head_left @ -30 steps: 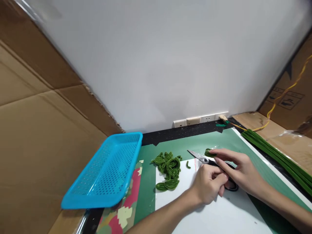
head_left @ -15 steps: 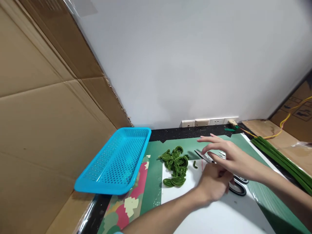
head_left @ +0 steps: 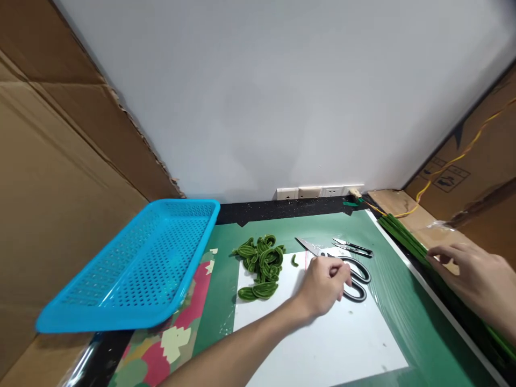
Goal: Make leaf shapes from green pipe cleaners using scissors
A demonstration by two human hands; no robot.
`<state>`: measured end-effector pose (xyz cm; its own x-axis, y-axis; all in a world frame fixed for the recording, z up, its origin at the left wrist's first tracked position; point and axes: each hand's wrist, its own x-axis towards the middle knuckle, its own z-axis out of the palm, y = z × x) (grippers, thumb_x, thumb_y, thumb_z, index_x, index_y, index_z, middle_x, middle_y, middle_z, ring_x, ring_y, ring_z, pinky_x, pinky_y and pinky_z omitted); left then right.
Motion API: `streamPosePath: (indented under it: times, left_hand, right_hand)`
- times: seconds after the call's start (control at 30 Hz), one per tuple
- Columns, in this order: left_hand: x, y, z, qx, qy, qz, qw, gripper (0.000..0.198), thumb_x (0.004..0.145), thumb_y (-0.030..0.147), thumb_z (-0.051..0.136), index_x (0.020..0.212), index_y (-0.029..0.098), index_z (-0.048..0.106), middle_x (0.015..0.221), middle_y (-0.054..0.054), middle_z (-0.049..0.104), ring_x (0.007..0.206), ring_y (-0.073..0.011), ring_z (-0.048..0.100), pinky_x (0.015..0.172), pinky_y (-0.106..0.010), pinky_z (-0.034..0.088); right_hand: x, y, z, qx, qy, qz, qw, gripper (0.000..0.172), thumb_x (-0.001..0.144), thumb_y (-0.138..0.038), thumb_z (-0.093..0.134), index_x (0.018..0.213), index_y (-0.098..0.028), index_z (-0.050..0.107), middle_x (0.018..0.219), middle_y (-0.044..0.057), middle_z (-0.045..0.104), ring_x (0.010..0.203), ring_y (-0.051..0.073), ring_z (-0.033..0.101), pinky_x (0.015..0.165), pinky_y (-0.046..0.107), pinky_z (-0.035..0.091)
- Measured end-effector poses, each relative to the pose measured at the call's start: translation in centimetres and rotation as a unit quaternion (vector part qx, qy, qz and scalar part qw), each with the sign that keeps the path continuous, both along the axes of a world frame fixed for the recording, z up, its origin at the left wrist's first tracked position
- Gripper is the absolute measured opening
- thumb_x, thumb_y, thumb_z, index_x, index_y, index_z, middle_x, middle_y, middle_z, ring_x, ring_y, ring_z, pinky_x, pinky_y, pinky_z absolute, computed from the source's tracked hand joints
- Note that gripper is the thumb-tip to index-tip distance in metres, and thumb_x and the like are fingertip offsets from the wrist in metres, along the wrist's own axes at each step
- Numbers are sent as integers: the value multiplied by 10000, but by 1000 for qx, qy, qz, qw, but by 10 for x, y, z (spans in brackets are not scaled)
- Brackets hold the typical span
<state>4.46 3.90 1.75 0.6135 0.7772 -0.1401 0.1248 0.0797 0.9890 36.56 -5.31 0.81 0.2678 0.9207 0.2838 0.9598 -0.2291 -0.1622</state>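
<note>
Over the white sheet, my left hand [head_left: 324, 282] is closed, its fingers curled; whatever is in them, if anything, is hidden. It is beside the black-handled scissors [head_left: 357, 293] and partly covers them. At the right, my right hand [head_left: 479, 279] is at a bundle of long green pipe cleaners [head_left: 403, 234], thumb and forefinger pinched at its edge. A heap of looped green pipe cleaner pieces [head_left: 264, 263] lies left of my left hand. One short bent green piece [head_left: 294, 260] lies apart from the heap.
A blue perforated basket [head_left: 141, 269] stands at the left against cardboard. Small thread snips [head_left: 355, 249] lie behind the scissors. The white sheet [head_left: 322, 344] rests on a green mat [head_left: 427, 328]. Wall sockets [head_left: 310, 192] and a yellow cable [head_left: 423, 188] are at the back.
My hands have parted. My right hand has moved right, from above my left hand to the pipe cleaner bundle. The view has turned right, and the scissors and snips show more fully.
</note>
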Motion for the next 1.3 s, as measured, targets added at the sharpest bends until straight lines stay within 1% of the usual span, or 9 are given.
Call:
streamPosePath:
  times: [0.17, 0.27, 0.4, 0.53, 0.73, 0.9, 0.97, 1.1, 1.3]
  left_hand:
    - [3, 2, -5, -9, -10, 6, 1000, 382, 967, 406, 555, 649, 196, 587, 435, 48, 485, 384, -102, 402, 489, -246, 331]
    - [3, 2, -8, -9, -11, 2, 1000, 386, 978, 400, 551, 651, 196, 581, 431, 48, 484, 381, -102, 402, 488, -246, 328]
    - [3, 2, -14, -6, -7, -8, 1000, 403, 1013, 398, 538, 678, 185, 611, 454, 40, 512, 391, -103, 420, 489, -242, 324]
    - [2, 2, -17, 0, -5, -13, 1000, 403, 1017, 390, 545, 679, 183, 615, 457, 43, 505, 397, -103, 424, 494, -240, 337]
    - [1, 3, -17, 3, -3, 2, 1000, 429, 1026, 431, 531, 685, 184, 609, 438, 45, 496, 383, -105, 411, 482, -242, 332]
    - [1, 4, -16, 3, 2, 6, 1000, 434, 1019, 452, 541, 683, 185, 611, 432, 41, 500, 374, -107, 403, 462, -245, 309]
    - [1, 5, -16, 4, 1, 8, 1000, 438, 1014, 463, 545, 678, 188, 606, 428, 41, 493, 373, -107, 399, 454, -246, 297]
    - [1, 5, -16, 4, -3, 17, 1000, 434, 1004, 472, 541, 679, 191, 601, 422, 45, 470, 378, -109, 391, 446, -248, 287]
    - [2, 7, -14, 4, 2, 16, 1000, 430, 1000, 473, 543, 684, 188, 606, 428, 45, 469, 406, -111, 399, 474, -247, 313]
  right_hand:
    - [-11, -22, -9, 0, -6, -22, 1000, 370, 926, -532, 482, 815, -272, 720, 977, 142, 757, 897, 379, 679, 765, 515, 525]
    - [-11, -25, -17, 11, -43, -31, 999, 355, 948, -495, 490, 878, -249, 736, 1060, 159, 736, 950, 386, 637, 800, 519, 528]
    - [-7, -28, -28, -11, -99, -27, 995, 388, 994, -466, 445, 987, -221, 746, 1110, 162, 729, 1007, 398, 614, 846, 526, 517]
    - [-12, -24, -33, -15, -135, -37, 990, 414, 1019, -435, 392, 980, -214, 739, 1137, 171, 738, 1031, 409, 626, 830, 519, 504]
    - [-24, -13, -25, -18, -128, -25, 991, 343, 1002, -372, 415, 901, -216, 704, 1134, 178, 736, 1040, 395, 634, 824, 501, 491]
    - [-27, -7, -18, -39, -100, -44, 993, 311, 1008, -310, 425, 827, -221, 662, 1004, 169, 735, 960, 371, 660, 799, 468, 458]
    - [-24, -4, -17, -38, -80, -45, 995, 297, 1017, -298, 440, 839, -225, 667, 955, 155, 737, 935, 358, 675, 798, 451, 448]
    - [-17, 1, -11, -31, -48, -67, 996, 284, 999, -229, 440, 984, -218, 723, 939, 153, 767, 899, 347, 706, 761, 418, 442]
    - [-18, 5, 0, -71, 20, -118, 990, 264, 974, -269, 455, 1016, -224, 712, 958, 141, 786, 833, 322, 718, 689, 380, 432]
